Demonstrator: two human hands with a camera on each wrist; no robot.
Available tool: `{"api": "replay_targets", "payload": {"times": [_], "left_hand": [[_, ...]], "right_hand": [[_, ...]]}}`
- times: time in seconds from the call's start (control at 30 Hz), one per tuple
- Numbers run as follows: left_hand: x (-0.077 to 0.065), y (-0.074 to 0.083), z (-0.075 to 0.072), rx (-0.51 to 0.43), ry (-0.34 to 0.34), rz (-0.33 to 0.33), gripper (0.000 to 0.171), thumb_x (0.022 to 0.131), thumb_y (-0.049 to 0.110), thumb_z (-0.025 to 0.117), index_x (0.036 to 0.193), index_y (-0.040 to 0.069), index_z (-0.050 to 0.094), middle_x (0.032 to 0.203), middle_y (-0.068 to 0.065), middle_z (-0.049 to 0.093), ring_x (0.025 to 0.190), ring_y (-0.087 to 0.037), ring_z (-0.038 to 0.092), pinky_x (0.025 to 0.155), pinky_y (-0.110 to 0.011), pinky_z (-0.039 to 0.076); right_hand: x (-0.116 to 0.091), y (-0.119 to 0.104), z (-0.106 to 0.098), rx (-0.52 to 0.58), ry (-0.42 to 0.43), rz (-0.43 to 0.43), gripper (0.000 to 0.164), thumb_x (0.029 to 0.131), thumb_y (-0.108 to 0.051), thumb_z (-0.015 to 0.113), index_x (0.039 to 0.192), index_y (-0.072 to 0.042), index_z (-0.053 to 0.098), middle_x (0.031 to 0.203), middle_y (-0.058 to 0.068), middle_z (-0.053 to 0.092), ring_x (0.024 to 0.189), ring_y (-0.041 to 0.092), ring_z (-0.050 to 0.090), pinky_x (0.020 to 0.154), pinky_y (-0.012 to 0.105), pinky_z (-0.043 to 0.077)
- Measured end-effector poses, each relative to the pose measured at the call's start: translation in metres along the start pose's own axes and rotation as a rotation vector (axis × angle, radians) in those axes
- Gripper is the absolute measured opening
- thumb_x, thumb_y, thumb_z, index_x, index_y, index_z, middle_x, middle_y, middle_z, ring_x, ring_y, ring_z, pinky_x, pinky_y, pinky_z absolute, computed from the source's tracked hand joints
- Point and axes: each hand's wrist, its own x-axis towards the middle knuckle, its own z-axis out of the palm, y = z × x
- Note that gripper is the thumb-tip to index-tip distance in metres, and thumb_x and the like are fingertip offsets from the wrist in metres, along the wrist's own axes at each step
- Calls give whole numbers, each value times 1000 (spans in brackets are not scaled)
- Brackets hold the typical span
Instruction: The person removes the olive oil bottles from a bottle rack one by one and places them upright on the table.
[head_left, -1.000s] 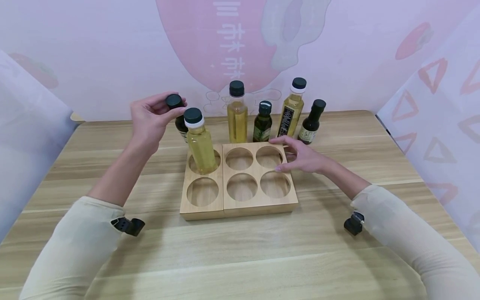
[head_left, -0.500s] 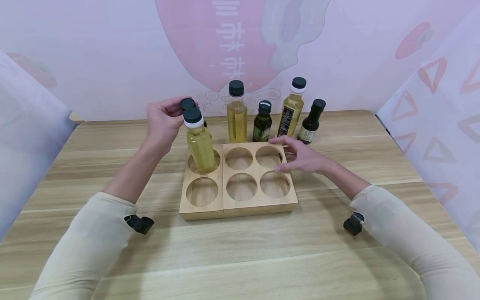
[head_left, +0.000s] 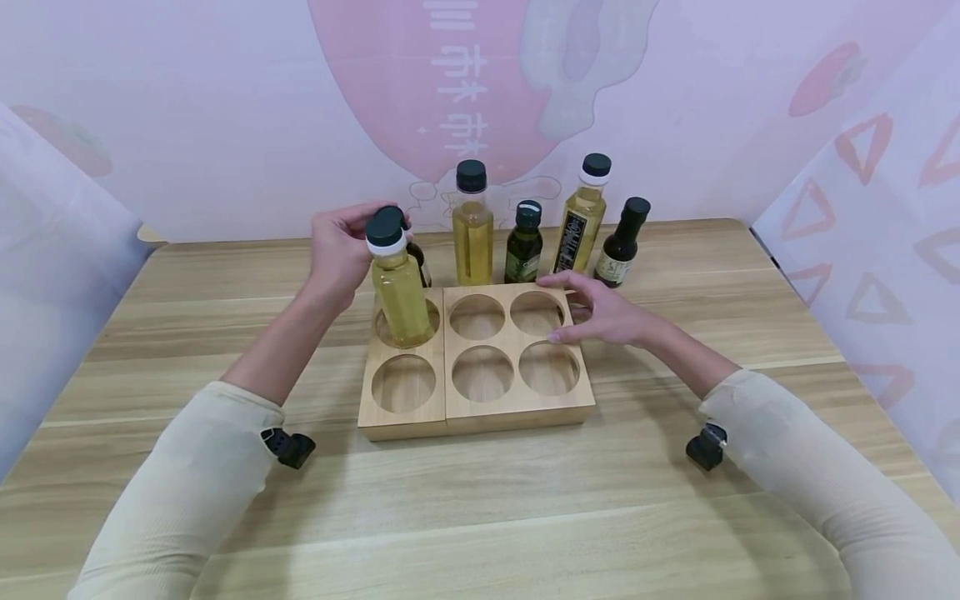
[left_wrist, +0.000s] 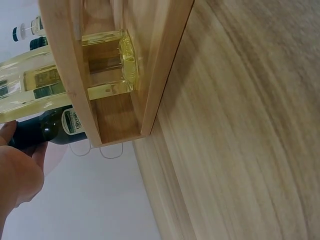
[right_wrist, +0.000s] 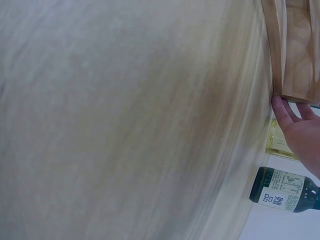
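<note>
My left hand (head_left: 341,254) grips a dark glass bottle (left_wrist: 59,125) by its neck and cap. This bottle is upright behind the rack's left end, its base hidden; a pale label shows in the left wrist view. In front of it, a tall bottle of yellow oil (head_left: 403,300) stands in the back left hole of the wooden rack (head_left: 442,421). The rack is a narrow two-hole block beside a wider four-hole block. My right hand (head_left: 603,312) holds the wider block's back right corner, thumb at the right edge and index finger at the back.
Behind the rack stand another yellow oil bottle (head_left: 472,237), a small green bottle (head_left: 523,250), a labelled yellow bottle (head_left: 579,225) and a dark slim-necked bottle (head_left: 621,246). A printed cloth backdrop (head_left: 225,108) rises at the table's (head_left: 480,517) far edge.
My left hand has moved right and slightly down with the dark glass bottle, which is now partly hidden behind the tall yellow one. The right hand and the rack have stayed put.
</note>
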Motion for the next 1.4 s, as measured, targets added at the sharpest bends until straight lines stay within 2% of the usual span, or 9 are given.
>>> {"api": "replay_targets", "payload": {"times": [0.3,0.83,1.4], "left_hand": [[4,-5,3,70,20,-71,29,78,-14,83,101,4,81,84,0,78,83,-11,75,80,-21,59],[11,-6,6,73,37,-161,29,81,-11,82,107,2,80,87,-2,78,85,-14,76,85,-24,59],[14,-13,6,49,30,-201,34,84,-11,80,117,-5,74,90,-3,78,87,-14,76,85,-25,59]], "right_hand": [[0,0,1,0,4,-8,77,86,1,78,152,2,39,154,22,39,135,45,49,115,56,39],[1,2,1,12,8,-20,78,85,2,78,152,3,39,154,22,39,136,43,49,116,54,39],[1,1,1,2,6,-18,78,86,1,78,153,3,38,155,21,39,136,43,49,116,53,38]]}}
